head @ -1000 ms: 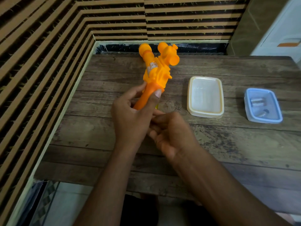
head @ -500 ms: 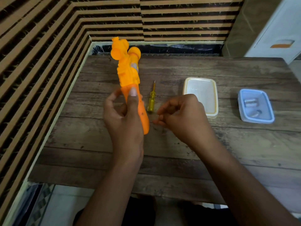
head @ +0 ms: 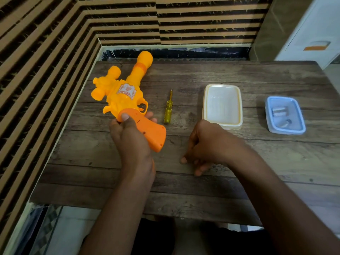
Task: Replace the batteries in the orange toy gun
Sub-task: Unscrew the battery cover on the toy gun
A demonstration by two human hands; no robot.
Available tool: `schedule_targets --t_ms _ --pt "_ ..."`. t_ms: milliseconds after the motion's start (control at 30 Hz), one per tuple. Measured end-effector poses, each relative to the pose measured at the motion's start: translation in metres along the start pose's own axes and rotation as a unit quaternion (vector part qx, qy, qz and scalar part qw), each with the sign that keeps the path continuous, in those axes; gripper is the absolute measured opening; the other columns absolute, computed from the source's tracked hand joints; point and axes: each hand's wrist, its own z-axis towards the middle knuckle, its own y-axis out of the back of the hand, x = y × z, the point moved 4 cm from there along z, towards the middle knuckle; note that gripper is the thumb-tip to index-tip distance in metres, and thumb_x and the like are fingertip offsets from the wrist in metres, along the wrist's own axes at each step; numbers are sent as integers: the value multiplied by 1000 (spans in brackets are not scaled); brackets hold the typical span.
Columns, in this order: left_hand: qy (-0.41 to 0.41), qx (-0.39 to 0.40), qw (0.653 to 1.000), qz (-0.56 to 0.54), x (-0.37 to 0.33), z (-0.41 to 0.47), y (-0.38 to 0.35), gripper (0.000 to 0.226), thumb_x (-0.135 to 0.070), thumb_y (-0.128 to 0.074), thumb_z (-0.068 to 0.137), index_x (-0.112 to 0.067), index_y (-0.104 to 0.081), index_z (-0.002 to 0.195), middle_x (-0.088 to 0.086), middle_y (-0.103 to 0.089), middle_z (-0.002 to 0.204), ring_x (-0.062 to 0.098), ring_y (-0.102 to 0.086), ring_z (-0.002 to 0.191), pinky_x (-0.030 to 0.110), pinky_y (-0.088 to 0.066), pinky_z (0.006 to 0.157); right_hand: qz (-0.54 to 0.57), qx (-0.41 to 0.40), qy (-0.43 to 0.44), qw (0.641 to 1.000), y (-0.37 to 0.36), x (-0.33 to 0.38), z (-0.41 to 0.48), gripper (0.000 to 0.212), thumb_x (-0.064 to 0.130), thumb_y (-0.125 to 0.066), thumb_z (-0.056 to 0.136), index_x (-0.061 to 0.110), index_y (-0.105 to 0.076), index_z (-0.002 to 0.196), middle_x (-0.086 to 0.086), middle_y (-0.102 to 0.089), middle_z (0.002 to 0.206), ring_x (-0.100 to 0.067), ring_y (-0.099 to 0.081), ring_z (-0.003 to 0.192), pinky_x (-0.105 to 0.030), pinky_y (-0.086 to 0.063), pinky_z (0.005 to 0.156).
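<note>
The orange toy gun (head: 127, 92) lies on its side at the table's left, barrel pointing away from me and a sticker facing up. My left hand (head: 128, 137) grips its darker orange handle, thumb on top. My right hand (head: 206, 146) rests on the table to the right of the handle, fingers curled down, holding nothing that I can see. A yellow screwdriver (head: 168, 109) lies between the gun and a white container. Two batteries (head: 279, 112) sit in a small blue tray (head: 270, 115) at the right.
An empty white rectangular container (head: 206, 107) stands at the middle of the wooden table (head: 239, 162). A slatted wall runs along the left and back edges. A white cabinet stands at the far right.
My left hand has lowered the gun from upright to lying flat on the table, with the sticker side up. My right hand dropped from near the handle down onto the table.
</note>
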Motion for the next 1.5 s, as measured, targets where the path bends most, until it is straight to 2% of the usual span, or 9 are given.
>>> schedule_targets --t_ms 367,533,633,733,800,900,1067,1400,1500 --pt "40 2 999 -18 5 6 4 28 -24 -31 116 -11 -50 133 17 -76 97 21 -77 73 32 -64 61 21 -37 11 999 1 3 3 32 21 -87 83 -4 -68 82 -12 -70 58 -26 -73 49 -27 -58 45" --pt "50 32 998 -20 1 7 3 23 -22 -40 114 -11 -54 129 18 -76 97 24 -78 81 37 -66 70 -11 -97 57 994 2 14 0 32 29 -85 86 1 -71 81 -13 -73 64 -22 -73 49 -34 -64 58" --pt "59 48 997 -5 -1 8 6 13 -13 -56 106 -13 -62 118 18 -77 100 26 -78 90 44 -63 84 -104 -190 152 964 2 23 -2 27 34 -84 83 16 -70 70 -3 -67 63 -14 -63 55 -26 -50 57" --pt "71 39 997 4 -2 15 13 11 -10 -63 101 -14 -68 110 18 -79 104 28 -79 96 47 -62 89 -123 -266 273 917 -1 33 -10 10 26 -78 80 19 -71 80 4 -63 65 -7 -54 59 -21 -43 59" --pt "80 38 996 15 -1 20 17 17 -8 -65 98 -13 -69 113 21 -78 111 31 -78 102 47 -62 88 -101 -287 326 895 -5 38 -14 21 28 -75 75 19 -72 94 5 -61 78 -3 -51 62 -10 -39 61" --pt "103 56 993 29 -1 25 18 30 -12 -69 94 -11 -70 124 19 -77 117 31 -77 107 41 -63 84 -122 -260 342 895 -20 44 -14 43 33 -72 72 17 -70 112 -1 -57 103 -14 -60 87 -26 -51 74" --pt "102 83 990 54 -4 26 17 6 -22 -69 98 -16 -72 97 5 -81 81 15 -78 70 28 -62 57 -209 -260 296 895 -43 51 -15 27 34 -65 85 15 -68 103 -4 -61 105 -28 -62 95 -39 -56 78" --pt "35 96 990 101 -9 21 13 30 -16 -72 96 -14 -65 67 -7 -64 53 4 -60 44 18 -45 42 -338 -318 273 843 -57 64 -20 29 22 -52 103 8 -59 128 -10 -69 117 -35 -71 98 -34 -35 66" --pt "23 98 990 99 -11 20 13 31 -18 -74 95 -12 -64 66 -5 -59 51 4 -53 41 18 -43 42 -367 -353 249 824 -56 73 -24 26 17 -87 72 2 -73 89 -12 -72 77 -33 -69 59 -28 -31 49"
